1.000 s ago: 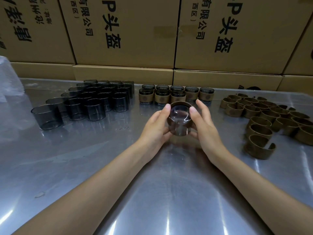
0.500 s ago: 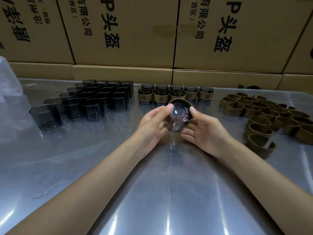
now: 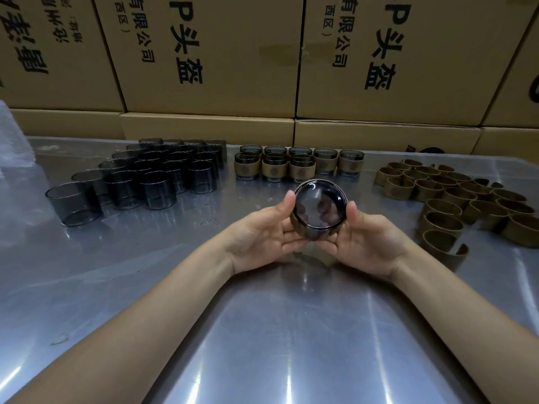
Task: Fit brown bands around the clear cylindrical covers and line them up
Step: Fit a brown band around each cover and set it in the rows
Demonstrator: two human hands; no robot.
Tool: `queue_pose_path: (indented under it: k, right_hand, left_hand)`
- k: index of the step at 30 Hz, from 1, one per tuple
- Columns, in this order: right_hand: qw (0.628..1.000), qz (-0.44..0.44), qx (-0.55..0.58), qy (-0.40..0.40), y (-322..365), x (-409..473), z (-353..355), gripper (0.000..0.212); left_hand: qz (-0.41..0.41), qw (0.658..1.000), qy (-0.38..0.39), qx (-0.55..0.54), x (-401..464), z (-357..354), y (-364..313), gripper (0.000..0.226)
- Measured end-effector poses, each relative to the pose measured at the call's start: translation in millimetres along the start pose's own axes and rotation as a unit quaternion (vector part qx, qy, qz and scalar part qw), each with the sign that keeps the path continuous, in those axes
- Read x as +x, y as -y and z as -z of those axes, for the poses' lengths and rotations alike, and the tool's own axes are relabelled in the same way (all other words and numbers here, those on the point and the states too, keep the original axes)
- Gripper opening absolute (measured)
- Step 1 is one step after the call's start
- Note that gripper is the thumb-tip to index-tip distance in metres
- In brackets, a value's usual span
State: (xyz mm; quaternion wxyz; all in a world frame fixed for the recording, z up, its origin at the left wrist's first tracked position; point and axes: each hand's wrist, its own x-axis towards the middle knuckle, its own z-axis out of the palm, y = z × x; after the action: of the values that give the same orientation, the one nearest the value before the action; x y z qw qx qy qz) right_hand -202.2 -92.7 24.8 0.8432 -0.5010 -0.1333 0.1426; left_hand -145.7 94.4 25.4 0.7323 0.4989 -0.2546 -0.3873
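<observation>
— Since a second ago, what moved?
— Both hands turned palm-up; the left hand [image 3: 262,234] and right hand [image 3: 370,237] grip the smoky clear cylindrical cover [image 3: 319,209] with its brown band [image 3: 335,230], twelve o'clock above the steel bench [image 3: 262,330]. Banding seems done; lining up remains.

Table [image 3: 262,330]: bare covers [image 3: 151,176] clustered far left; banded covers [image 3: 300,166] in a row at back centre; loose bands [image 3: 455,199] heaped right. Boxes [image 3: 210,53] stacked behind. One cover [image 3: 319,209] held above table centre between left hand [image 3: 262,234] and right hand [image 3: 370,234]
</observation>
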Motion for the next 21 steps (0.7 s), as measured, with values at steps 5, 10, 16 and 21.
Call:
queue_pose_path:
  k: [5, 10, 16, 21]
  right_hand:
    - [0.999, 0.025, -0.007, 0.032, -0.3, 0.8, -2.5, 0.059]
    - [1.0, 0.015, -0.01, -0.019, 1.6, 2.7, -5.6, 0.064]
    - [0.945, 0.095, -0.082, -0.301, -13.1, 22.9, -31.3, 0.059]
    - [0.922, 0.164, -0.131, -0.325, -16.5, 19.5, -45.8, 0.063]
  left_hand:
    - [-0.037, 0.999, 0.02, 0.022, 1.5, 0.1, 3.0, 0.073]
    - [-0.042, 0.999, 0.014, 0.0, -0.9, 0.9, -2.4, 0.069]
    - [-0.088, 0.979, -0.175, 0.054, 5.9, -26.3, -1.5, 0.083]
    - [-0.165, 0.943, -0.277, 0.081, 8.6, -44.1, 5.3, 0.054]
